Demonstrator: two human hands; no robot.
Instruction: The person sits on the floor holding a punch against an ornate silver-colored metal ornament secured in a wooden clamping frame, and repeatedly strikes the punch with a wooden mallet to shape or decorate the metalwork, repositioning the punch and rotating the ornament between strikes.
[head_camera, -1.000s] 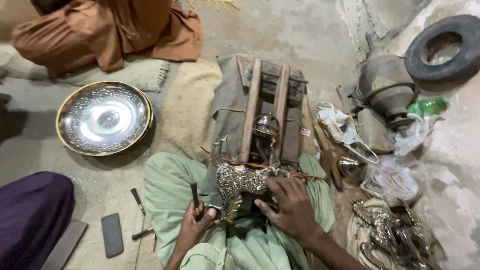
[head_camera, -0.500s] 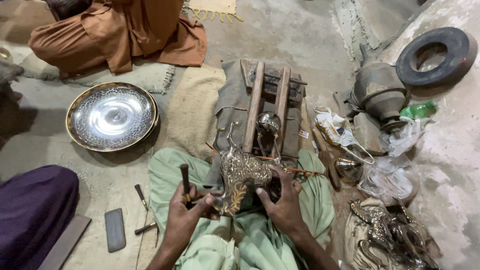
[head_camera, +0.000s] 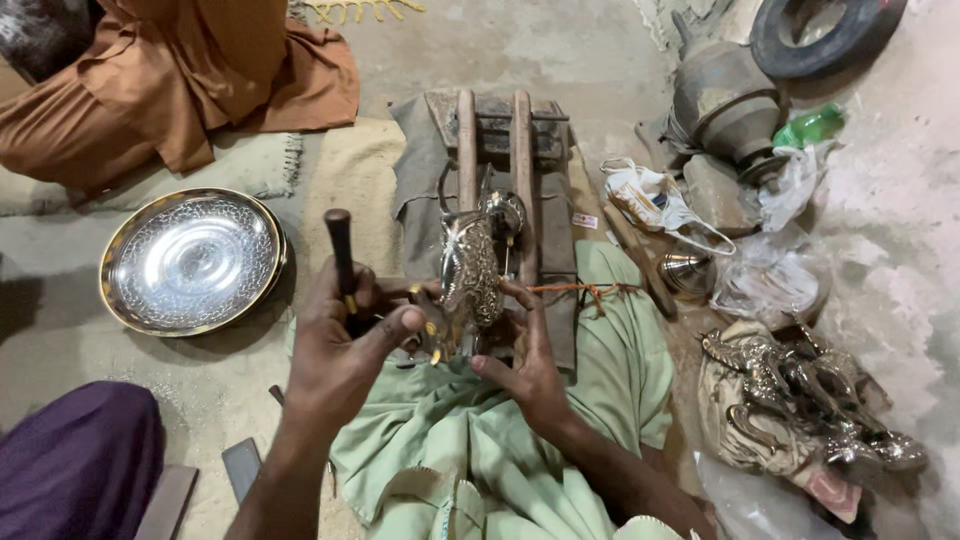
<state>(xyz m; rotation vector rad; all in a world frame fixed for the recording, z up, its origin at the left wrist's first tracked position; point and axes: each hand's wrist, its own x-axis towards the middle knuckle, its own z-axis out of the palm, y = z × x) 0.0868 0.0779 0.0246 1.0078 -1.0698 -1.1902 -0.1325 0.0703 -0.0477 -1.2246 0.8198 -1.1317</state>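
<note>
- Ornate silver-gold metal piece (head_camera: 470, 272) sits upright at the near end of the wooden frame (head_camera: 495, 135), just above the person's lap, betw. both hands.
- Right hand (head_camera: 525, 355) – fingers wrapped on the piece's lower right side, steadying it; thumb pointing left across the base.
- Left hand (head_camera: 345, 345) – clenched round a dark-handled tool (head_camera: 341, 250), handle sticking up out of the fist, index finger stretched toward the piece's base.
- Tool tip itself hidden behind the fingers, can't tell if it's touching metal.
- Frame = two wooden rails side by side on a grey cloth (head_camera: 420, 160), running away from the person; a small shiny metal part (head_camera: 503, 212) sits betw. the rails just behind the piece.
- Orange cord (head_camera: 585, 291) trails right from the piece over the pale green trouser leg (head_camera: 620, 350).
- Left on the floor: big embossed silver tray w/ gold rim (head_camera: 190, 260), well apart from the hands.
- Far left corner: someone else in rust-brown clothing (head_camera: 190, 70), seated; near left: purple cloth (head_camera: 75, 455).
- Right side: small metal cone (head_camera: 688, 270), clear plastic bags (head_camera: 770, 270), heap of ornate silver fittings (head_camera: 800, 400) near the right edge.
- Far right: round metal pot (head_camera: 722, 100), green bottle (head_camera: 810, 126), black rubber ring (head_camera: 825, 35).
</note>
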